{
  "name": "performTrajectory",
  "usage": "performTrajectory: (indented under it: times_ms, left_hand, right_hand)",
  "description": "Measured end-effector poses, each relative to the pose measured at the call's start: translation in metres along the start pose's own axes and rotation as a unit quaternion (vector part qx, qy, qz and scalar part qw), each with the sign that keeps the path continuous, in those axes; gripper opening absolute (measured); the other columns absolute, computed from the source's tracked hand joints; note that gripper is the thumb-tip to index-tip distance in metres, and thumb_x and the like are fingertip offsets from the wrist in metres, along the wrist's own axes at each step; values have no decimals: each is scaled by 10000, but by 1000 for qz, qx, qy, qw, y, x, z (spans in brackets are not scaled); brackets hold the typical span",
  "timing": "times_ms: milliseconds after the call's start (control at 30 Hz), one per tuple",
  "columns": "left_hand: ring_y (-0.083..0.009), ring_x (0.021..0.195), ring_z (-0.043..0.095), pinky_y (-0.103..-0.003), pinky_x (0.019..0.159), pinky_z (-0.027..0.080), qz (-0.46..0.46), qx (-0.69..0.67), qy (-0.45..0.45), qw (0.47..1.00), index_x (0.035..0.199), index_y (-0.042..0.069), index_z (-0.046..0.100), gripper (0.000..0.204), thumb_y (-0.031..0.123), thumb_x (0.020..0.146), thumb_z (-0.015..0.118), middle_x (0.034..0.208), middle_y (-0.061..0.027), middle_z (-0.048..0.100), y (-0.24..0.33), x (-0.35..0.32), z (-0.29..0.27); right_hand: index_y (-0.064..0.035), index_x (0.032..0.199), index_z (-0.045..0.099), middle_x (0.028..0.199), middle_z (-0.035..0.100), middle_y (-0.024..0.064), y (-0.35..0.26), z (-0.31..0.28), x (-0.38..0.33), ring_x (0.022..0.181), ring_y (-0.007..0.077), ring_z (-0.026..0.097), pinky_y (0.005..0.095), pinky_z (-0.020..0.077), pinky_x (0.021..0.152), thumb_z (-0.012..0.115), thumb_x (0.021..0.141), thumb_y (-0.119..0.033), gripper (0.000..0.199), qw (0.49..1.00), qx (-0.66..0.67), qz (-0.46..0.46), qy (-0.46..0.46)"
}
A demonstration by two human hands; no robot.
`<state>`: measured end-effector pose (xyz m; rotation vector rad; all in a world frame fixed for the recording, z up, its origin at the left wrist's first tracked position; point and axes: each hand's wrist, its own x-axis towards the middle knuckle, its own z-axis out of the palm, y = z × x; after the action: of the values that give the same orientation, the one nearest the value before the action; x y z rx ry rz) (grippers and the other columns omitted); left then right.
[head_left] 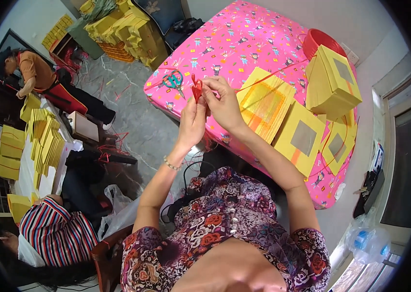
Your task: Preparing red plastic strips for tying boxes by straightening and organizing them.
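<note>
Two hands were near each other at the bench [244, 41], and between them was one red ribbon [197, 91]. The left hand [194, 114] pinched it with thumb and fingers; the right hand [222, 103] pinched it also. From the ribbon, one pair of scissors [178, 86] lay between 9 and 10 o'clock, one basket [318, 41] stood at 2, and three boxes [323, 82] with grey windows were around 3 to 4.
</note>
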<state>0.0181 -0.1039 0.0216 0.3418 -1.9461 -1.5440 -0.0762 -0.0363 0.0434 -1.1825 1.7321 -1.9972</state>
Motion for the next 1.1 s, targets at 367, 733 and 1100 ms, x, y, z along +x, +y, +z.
performTrajectory:
  times_ms: [367,733,1100]
  left_hand:
    - [-208,879,591,-337,751,460,83,28,100,991,1157,-32,489,272,144,990,367,916,-98,598,-10,5,1]
    - [-58,477,264,-205,454,239,170,-421,-1,891,789,98,398,275,259,1011,374,631,22,343,119,1,-77]
    - [-61,445,216,-212,419,197,206,-351,155,900,696,106,387,281,128,974,419,568,37,280,89,-11,-270]
  right_hand:
    - [-8,996,645,979,567,116,-2,24,-4,973,227,533,312,428,845,565,905,-159,193,998,49,-28,26]
    - [-33,1244,449,1058,588,149,16,51,-34,1039,250,556,372,439,863,542,924,-343,455,942,-11,-28,-335]
    - [-25,965,574,757,605,50,17,26,-57,670,181,598,327,491,699,380,989,-385,410,695,88,147,-698]
